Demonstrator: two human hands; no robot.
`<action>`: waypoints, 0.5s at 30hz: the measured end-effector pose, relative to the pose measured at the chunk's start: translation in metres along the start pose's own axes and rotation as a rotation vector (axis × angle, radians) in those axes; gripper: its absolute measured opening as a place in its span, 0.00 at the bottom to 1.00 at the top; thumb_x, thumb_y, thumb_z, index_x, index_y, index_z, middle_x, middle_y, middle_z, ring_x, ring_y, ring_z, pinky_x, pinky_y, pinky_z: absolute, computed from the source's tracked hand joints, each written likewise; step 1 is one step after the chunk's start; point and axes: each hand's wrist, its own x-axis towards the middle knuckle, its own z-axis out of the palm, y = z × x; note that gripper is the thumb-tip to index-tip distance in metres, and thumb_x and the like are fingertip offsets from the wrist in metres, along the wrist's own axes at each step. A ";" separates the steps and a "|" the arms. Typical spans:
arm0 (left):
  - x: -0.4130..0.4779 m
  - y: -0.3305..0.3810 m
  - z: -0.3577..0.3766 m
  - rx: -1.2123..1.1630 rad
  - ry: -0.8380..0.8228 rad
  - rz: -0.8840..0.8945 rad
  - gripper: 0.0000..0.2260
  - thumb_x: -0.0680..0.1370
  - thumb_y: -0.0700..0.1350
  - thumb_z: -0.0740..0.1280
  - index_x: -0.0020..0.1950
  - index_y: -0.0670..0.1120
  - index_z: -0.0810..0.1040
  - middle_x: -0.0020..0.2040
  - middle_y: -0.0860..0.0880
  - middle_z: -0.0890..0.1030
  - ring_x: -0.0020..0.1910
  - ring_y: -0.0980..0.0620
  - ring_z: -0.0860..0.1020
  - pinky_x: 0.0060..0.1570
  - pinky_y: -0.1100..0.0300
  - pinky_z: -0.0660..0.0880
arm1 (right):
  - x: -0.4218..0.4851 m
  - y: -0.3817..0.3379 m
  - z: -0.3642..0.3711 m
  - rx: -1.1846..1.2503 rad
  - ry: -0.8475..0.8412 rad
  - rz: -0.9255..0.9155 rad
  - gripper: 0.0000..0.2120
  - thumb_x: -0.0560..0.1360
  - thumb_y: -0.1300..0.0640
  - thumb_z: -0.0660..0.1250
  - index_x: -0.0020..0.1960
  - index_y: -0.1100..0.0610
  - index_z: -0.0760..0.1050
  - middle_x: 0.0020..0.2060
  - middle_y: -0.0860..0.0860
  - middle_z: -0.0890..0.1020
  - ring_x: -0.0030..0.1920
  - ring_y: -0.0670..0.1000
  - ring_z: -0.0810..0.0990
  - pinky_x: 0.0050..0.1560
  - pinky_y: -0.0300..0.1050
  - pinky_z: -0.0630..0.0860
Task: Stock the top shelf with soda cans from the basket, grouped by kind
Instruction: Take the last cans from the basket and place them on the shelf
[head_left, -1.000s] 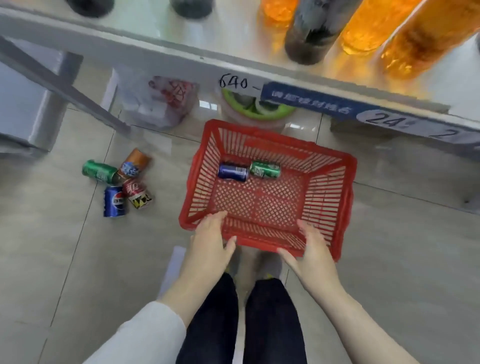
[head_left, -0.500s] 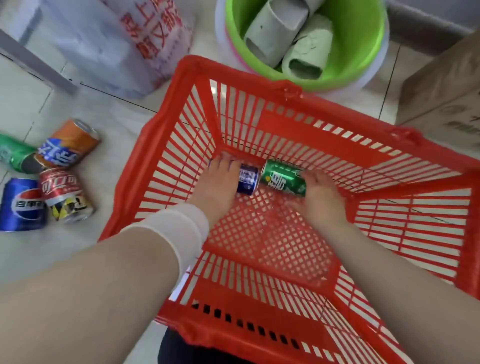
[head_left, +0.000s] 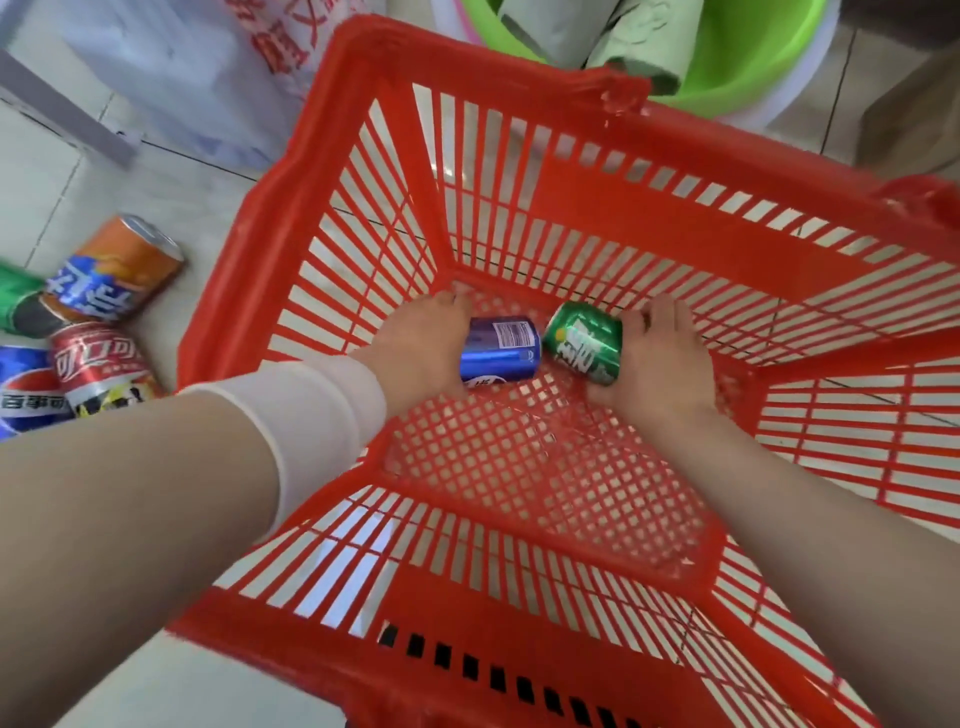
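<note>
in the red basket (head_left: 467, 57) the left hand (head_left: 415, 348) curls round the lying blue can (head_left: 501, 351) and the right hand (head_left: 660, 358) round the green can (head_left: 584, 343); the cans seem rigid, smooth and slippery, so a full wrap at mid-body looks safest.

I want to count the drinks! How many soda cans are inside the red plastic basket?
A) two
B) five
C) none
A: only two cans lie in the red plastic basket, the blue metal soda can gripped by the left hand and the green metal soda can gripped by the right hand.
</note>
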 end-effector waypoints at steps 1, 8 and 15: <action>-0.007 0.002 -0.005 -0.072 -0.013 -0.013 0.33 0.66 0.51 0.75 0.66 0.44 0.66 0.56 0.45 0.74 0.52 0.46 0.76 0.47 0.57 0.72 | -0.004 0.002 -0.002 0.049 -0.053 0.058 0.38 0.63 0.42 0.73 0.66 0.61 0.66 0.63 0.59 0.66 0.65 0.58 0.64 0.58 0.53 0.71; -0.112 0.019 -0.070 -0.557 -0.028 -0.049 0.28 0.64 0.51 0.77 0.57 0.44 0.68 0.42 0.51 0.78 0.41 0.49 0.77 0.40 0.58 0.73 | -0.087 0.021 -0.071 0.820 -0.410 0.358 0.22 0.61 0.44 0.77 0.48 0.55 0.77 0.44 0.54 0.82 0.43 0.52 0.80 0.45 0.44 0.76; -0.255 0.035 -0.185 -0.892 -0.054 -0.103 0.29 0.54 0.64 0.72 0.50 0.54 0.70 0.42 0.59 0.77 0.40 0.59 0.76 0.41 0.69 0.72 | -0.215 0.019 -0.211 1.533 -0.479 0.500 0.19 0.69 0.58 0.71 0.58 0.59 0.75 0.45 0.54 0.84 0.41 0.50 0.84 0.40 0.43 0.81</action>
